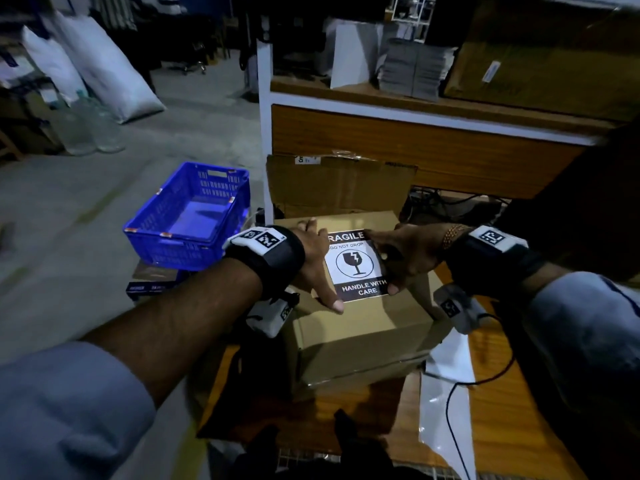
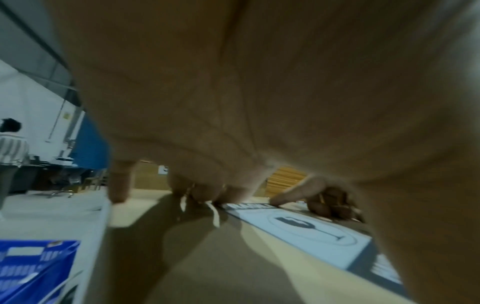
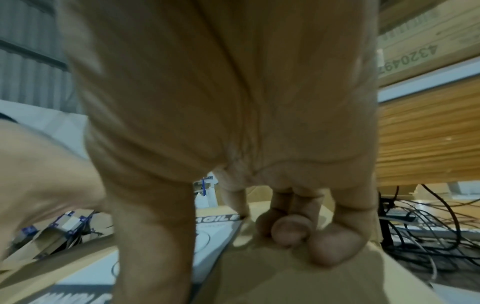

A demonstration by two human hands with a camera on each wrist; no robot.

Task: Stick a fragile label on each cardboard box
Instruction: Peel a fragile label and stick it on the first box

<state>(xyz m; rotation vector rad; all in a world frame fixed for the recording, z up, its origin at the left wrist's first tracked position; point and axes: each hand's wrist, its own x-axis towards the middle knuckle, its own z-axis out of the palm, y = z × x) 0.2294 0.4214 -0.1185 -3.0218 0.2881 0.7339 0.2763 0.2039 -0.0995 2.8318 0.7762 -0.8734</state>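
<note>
A brown cardboard box point(image 1: 360, 327) stands on a wooden table. A white and black fragile label point(image 1: 356, 265) lies flat on its top. My left hand point(image 1: 311, 265) rests on the label's left edge, fingers straight and the thumb reaching to the lower left corner. My right hand point(image 1: 398, 254) is on the right edge. Its index finger touches the top edge and its thumb the lower right corner. In the right wrist view its other fingers point(image 3: 291, 232) are curled under the palm, above the box point(image 3: 285, 277). In the left wrist view the label point(image 2: 311, 228) lies flat.
An empty blue crate point(image 1: 194, 216) sits left of the box on small dark boxes point(image 1: 156, 282). Flattened cardboard point(image 1: 339, 185) leans behind the box against a wooden shelf unit point(image 1: 415, 147). A white plastic sheet point(image 1: 446, 393) and a black cable point(image 1: 457, 403) lie at right. A person point(image 2: 10, 148) stands far off.
</note>
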